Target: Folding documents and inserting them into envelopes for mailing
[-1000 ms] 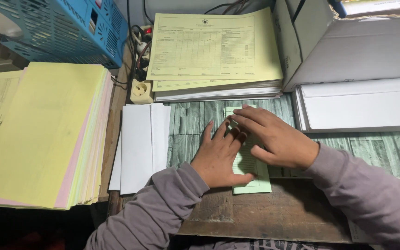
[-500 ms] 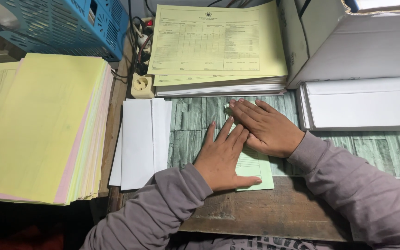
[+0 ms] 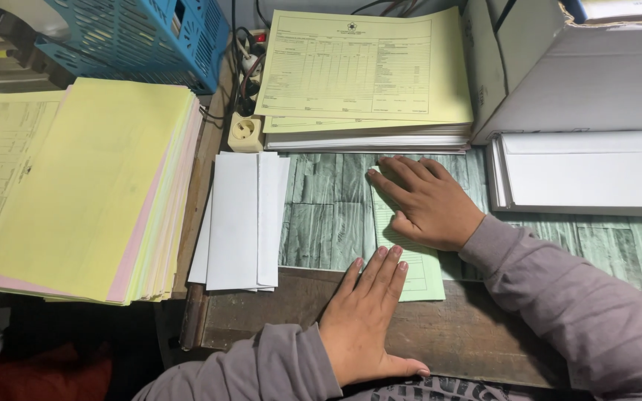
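Worktop (image 3: 321, 223) space is hemmed by paper stacks (image 3: 83, 186); both hands, left hand (image 3: 365, 319) and right hand (image 3: 429, 200), press flat, fingers released, on a folded green sheet (image 3: 421, 271).

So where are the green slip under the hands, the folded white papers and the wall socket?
green slip (image 3: 425, 278), head view, lower bare part.
folded white papers (image 3: 235, 223), head view, middle of top sheet.
wall socket (image 3: 245, 131), head view, its face.

Even overhead light, sharp, soft shadows

An office paperwork desk: stacks of yellow printed forms (image 3: 365, 70), white envelopes (image 3: 238, 219), a blue plastic filing basket (image 3: 143, 37) and a grey cardboard box (image 3: 581, 74) crowd the worn wooden desk (image 3: 455, 334).
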